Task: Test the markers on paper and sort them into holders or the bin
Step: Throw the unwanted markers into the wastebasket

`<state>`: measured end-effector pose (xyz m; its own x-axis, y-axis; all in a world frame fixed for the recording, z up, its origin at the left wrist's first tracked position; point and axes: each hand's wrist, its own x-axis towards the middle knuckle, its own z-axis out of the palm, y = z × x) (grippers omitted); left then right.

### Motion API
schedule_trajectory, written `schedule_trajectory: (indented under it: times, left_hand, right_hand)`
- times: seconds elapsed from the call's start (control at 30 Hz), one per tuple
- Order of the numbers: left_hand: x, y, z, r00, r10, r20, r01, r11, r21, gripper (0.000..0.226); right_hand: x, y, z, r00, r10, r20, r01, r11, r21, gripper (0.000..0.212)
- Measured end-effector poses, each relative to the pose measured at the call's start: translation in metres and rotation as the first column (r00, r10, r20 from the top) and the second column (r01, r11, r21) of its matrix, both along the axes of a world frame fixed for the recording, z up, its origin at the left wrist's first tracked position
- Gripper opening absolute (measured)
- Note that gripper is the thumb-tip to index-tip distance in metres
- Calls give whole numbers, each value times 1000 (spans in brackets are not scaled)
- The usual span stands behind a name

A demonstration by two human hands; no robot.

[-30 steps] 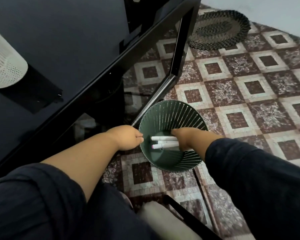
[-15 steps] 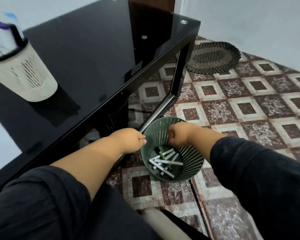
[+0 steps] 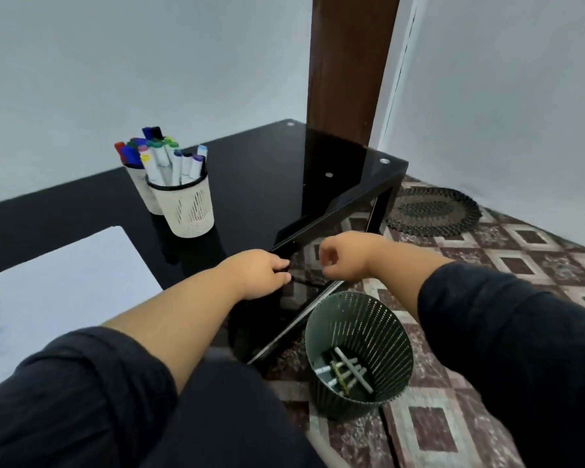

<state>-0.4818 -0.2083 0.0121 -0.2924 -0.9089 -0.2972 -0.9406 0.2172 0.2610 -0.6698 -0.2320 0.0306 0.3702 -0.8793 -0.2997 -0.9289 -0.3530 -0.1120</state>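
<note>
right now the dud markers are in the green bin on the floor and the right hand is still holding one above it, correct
Not quite. The head view shows the right hand above the green bin loosely curled and holding nothing. The dud markers do lie in the bin on the floor.

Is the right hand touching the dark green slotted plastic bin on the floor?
Apart. The head view shows the right hand raised near the table edge, with patterned floor visible between it and the dark green slotted plastic bin below.

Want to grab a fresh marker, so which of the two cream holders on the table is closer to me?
The front cream holder, with white-barrelled markers; the other holder stands partly hidden behind it.
</note>
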Motion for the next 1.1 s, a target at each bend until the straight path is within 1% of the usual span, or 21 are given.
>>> schedule_trajectory:
  times: [0.17, 0.37, 0.6, 0.73, 0.9, 1.0, 1.1]
  left_hand:
    - [36, 24, 24, 996, 82, -32, -84, 995, -55, 46]
    - [84, 56, 32, 967, 246, -60, -251, 961, -114, 49]
    - [139, 95, 29, 910, 405, -93, -416, 884, -213, 50]
    - [172, 115, 19, 868, 492, -59, -492, 839, -234, 52]
    - [214, 142, 6, 792, 610, -4, -602, 780, -171, 58]
    - [237, 159, 1, 737, 673, 55, -663, 737, -131, 72]
    - [257, 175, -2, 687, 718, 111, -712, 696, -94, 88]
  right_hand:
    - [42, 9, 24, 994, 100, 48, -97, 994, -52, 13]
    - [101, 22, 33, 971, 221, 94, -215, 974, -75, 23]
    - [166, 35, 31, 928, 355, 110, -344, 933, -106, 35]
    - [194, 39, 25, 895, 417, 156, -406, 908, -98, 49]
    - [226, 33, 8, 874, 464, 142, -459, 886, -69, 78]
    - [240, 30, 0, 871, 480, 109, -478, 877, -38, 91]
    - [249, 26, -6, 864, 499, 74, -498, 867, -31, 99]
